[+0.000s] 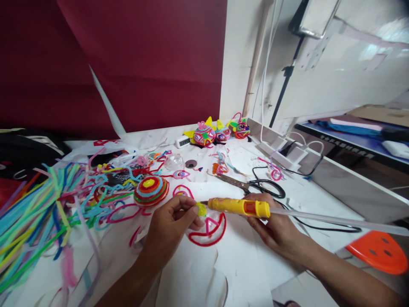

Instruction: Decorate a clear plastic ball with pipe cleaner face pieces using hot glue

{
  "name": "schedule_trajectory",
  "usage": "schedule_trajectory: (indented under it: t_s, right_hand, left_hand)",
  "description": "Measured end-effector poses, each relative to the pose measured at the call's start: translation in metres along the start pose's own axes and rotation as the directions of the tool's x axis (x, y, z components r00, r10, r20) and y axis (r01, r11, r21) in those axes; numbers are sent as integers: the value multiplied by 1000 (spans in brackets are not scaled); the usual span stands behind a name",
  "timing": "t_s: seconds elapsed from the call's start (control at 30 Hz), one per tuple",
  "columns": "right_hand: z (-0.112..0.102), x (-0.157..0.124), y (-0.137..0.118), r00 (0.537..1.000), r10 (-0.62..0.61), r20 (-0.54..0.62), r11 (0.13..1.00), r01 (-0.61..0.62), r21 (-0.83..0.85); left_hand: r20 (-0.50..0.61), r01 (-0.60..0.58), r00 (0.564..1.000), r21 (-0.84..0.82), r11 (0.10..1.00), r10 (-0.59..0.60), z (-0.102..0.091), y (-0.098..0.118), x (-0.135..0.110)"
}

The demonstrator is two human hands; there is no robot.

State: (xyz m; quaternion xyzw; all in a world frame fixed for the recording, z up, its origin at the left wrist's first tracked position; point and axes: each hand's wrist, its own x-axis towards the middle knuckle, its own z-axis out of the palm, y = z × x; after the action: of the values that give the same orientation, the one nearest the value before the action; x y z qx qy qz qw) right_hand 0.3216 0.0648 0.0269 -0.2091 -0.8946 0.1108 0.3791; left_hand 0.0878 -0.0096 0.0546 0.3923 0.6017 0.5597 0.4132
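My left hand (pixel 175 226) pinches a small yellow fuzzy piece (pixel 201 209) between thumb and fingers. My right hand (pixel 265 213) is wrapped round a yellow hot glue gun (pixel 238 206), whose nozzle points left and meets or nearly meets the yellow piece. A clear glue stick (pixel 332 219) sticks out of the gun's back end. Just below lies a clear rounded piece with a red pipe-cleaner crescent (pixel 207 244) and a pink triangle on it. Left of my left hand sits a striped pipe-cleaner dome (pixel 151 190); a pink loop (pixel 182 191) lies behind the fingers.
Black-handled scissors (pixel 266 187) lie beyond my right hand, near the gun's black cord (pixel 332 227). Loose pipe cleaners (pixel 35 221) heap at the left. Several finished colourful figures (pixel 204 134) stand at the back. A power strip (pixel 283 154) lines the right edge; an orange stool (pixel 378 251) stands below.
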Motion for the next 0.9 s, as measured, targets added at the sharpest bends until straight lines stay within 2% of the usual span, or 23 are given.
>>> schedule_trajectory:
  t_s: [0.5,0.9]
  right_hand:
    - [-1,-2,1,999,-28,-41,998,25,-65]
    - [2,-2,-1,1000,17,-19,998,-18,-66]
  left_hand:
    - [-12,0,1000,14,1000,0,0,1,0]
    - [16,5,1000,13,1000,-6,-2,-1,1]
